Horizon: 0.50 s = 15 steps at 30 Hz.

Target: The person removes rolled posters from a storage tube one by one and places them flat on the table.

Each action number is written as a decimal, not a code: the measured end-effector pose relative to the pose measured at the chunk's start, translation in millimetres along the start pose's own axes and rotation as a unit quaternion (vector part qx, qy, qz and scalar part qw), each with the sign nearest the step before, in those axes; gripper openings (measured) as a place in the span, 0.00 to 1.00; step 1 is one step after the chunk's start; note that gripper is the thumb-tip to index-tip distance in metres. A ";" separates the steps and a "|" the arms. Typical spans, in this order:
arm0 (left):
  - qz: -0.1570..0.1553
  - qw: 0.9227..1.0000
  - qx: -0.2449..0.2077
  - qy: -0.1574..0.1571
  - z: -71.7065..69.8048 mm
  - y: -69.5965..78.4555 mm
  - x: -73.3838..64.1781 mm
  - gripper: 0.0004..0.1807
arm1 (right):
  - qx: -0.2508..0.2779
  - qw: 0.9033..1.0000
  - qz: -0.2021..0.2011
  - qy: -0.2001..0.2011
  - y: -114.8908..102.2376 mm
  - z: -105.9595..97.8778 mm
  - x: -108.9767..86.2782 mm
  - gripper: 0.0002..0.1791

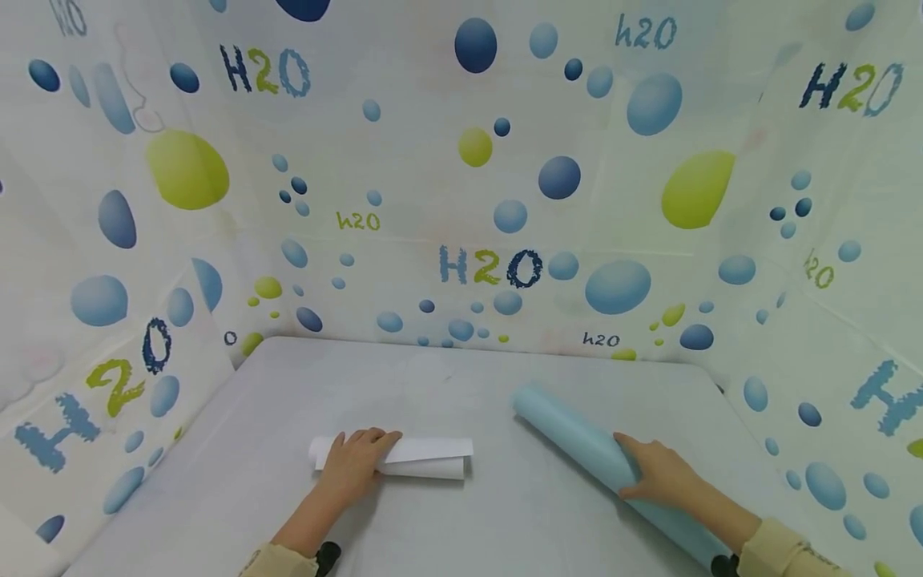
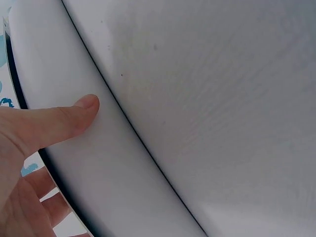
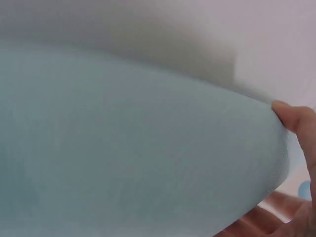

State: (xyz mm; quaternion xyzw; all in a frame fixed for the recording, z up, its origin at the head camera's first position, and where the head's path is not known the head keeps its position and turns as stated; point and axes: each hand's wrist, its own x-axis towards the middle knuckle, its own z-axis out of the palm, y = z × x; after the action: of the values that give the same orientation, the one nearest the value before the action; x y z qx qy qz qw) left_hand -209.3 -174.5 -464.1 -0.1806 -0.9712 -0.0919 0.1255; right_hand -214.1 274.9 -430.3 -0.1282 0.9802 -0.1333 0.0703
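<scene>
On the table lies a white paper roll point(image 1: 433, 466), loosely rolled, with a loose edge along its length. My left hand point(image 1: 355, 465) grips it near its left end, fingers over the top. The left wrist view shows the thumb point(image 2: 74, 118) lying along the white surface. To the right, a longer light blue roll point(image 1: 570, 433) slants from the table's middle toward the near right. My right hand point(image 1: 659, 477) holds it around its middle. In the right wrist view, the thumb point(image 3: 291, 116) is at one side of the blue roll and fingers point(image 3: 256, 219) are at the other.
Both rolls rest on a white-covered table point(image 1: 433, 385). A white sheet point(image 1: 404, 144) printed with blue and green drops and "H2O" lettering hangs behind the table and along its left and right sides.
</scene>
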 end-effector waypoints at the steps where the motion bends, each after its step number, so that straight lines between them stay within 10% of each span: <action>1: -0.001 1.000 0.000 -0.001 0.0 0.3 -0.4 0.32 | 0.004 1.000 0.008 -0.003 0.0 -0.4 -0.7 0.47; 15: -0.004 1.000 0.010 -0.005 0.2 0.9 -0.3 0.33 | -0.007 0.998 0.060 -0.017 14.9 -5.6 -10.6 0.50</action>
State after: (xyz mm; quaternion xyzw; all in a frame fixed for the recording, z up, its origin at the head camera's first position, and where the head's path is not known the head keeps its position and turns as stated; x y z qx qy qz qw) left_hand -208.8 -173.7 -464.2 -0.1756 -0.9735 -0.0817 0.1220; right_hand -208.4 293.0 -428.0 -0.0718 0.9858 -0.1196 0.0938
